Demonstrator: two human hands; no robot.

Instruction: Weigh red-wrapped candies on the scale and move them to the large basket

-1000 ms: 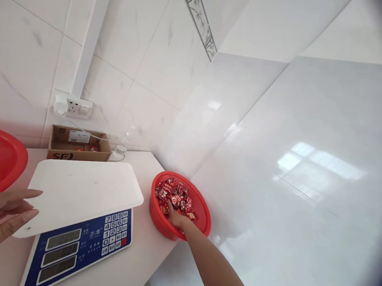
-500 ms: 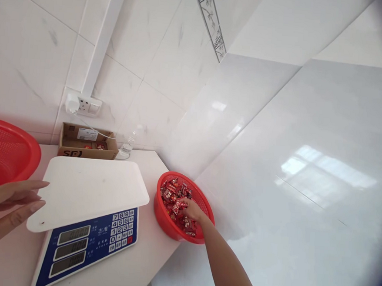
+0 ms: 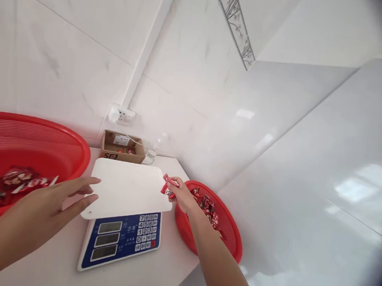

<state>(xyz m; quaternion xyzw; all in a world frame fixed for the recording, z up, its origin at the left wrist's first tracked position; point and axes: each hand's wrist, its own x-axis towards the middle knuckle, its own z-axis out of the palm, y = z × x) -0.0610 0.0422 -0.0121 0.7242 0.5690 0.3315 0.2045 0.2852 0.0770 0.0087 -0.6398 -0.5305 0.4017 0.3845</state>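
Note:
In my right hand (image 3: pixel 181 195) are red wrapped candies (image 3: pixel 168 186), gripped between thumb and fingers above the right edge of the scale's white pan (image 3: pixel 127 188). Beneath that forearm stands a red basket (image 3: pixel 230 237) holding many red candy packets (image 3: pixel 207 209). My left hand (image 3: pixel 64 199) is empty, thumb and fingers apart, its fingertips at the pan's left edge; whether they touch it I cannot tell. The blue front panel of the digital scale (image 3: pixel 127 232), with its displays and keypad, shows below the pan.
A larger red basket (image 3: pixel 76 146) at left has several packets inside. Behind the scale are a cardboard box (image 3: pixel 124 156) with small red packets in it and a clear plastic bottle (image 3: pixel 154 149). A wall socket (image 3: pixel 125 115) carries a plug and cable. The white table (image 3: pixel 136 274) ends at the right.
My right hand has lifted candies out of the right basket and moved left to the pan. The view has turned left, showing more of the left basket. My left hand stays beside the pan.

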